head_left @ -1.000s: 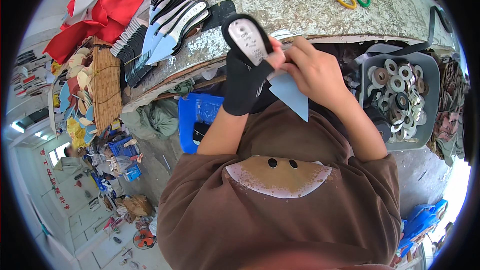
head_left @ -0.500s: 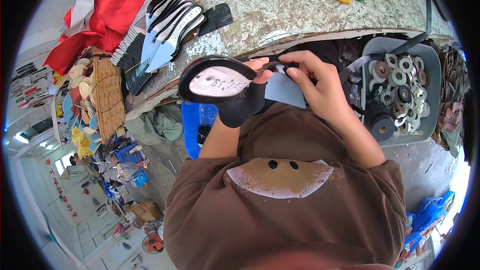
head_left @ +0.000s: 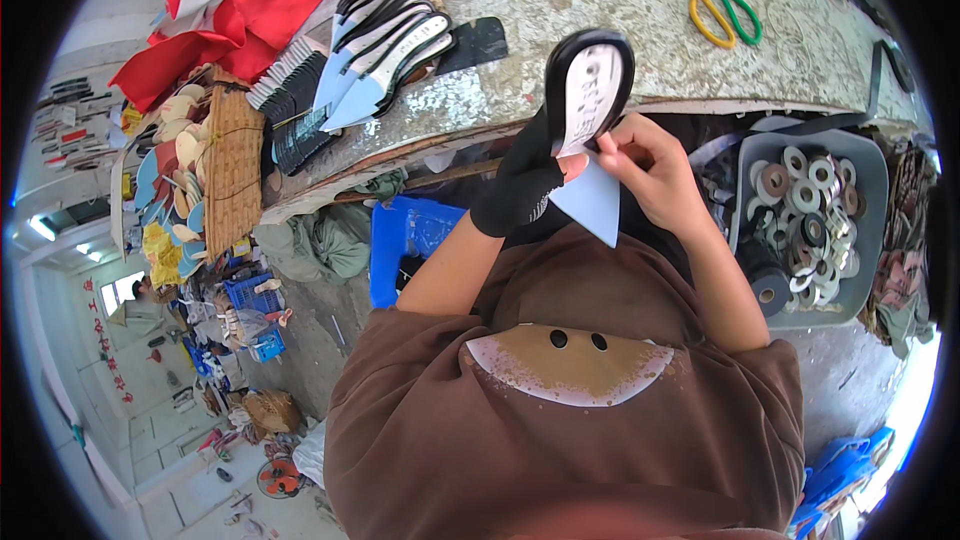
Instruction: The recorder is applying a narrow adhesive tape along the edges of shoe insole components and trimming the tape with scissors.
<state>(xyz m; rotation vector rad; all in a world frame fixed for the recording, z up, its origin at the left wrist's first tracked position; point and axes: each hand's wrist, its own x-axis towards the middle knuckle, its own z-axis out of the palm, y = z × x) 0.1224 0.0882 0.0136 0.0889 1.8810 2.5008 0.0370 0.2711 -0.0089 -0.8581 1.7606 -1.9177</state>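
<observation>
A shoe insole with a black wrapped edge, a white marked end and a light blue pointed end stands out in front of my chest. Its white end points away from me and its blue tip points down toward my lap. My left hand, in a black fingerless glove, grips the insole around its middle from the left. On the opposite side my right hand is bare, its thumb and fingers pinched on the insole's edge near the narrow part.
On the worn bench lie stacked insoles, a black flat piece, red cloth and scissors with yellow and green handles. A grey bin of tape rolls stands right; a blue crate sits below the bench.
The insole has swung from lying sideways, white end left, to having that end point away from me. Both hands have shifted with it, the left one toward the right. The whole view has moved slightly.
</observation>
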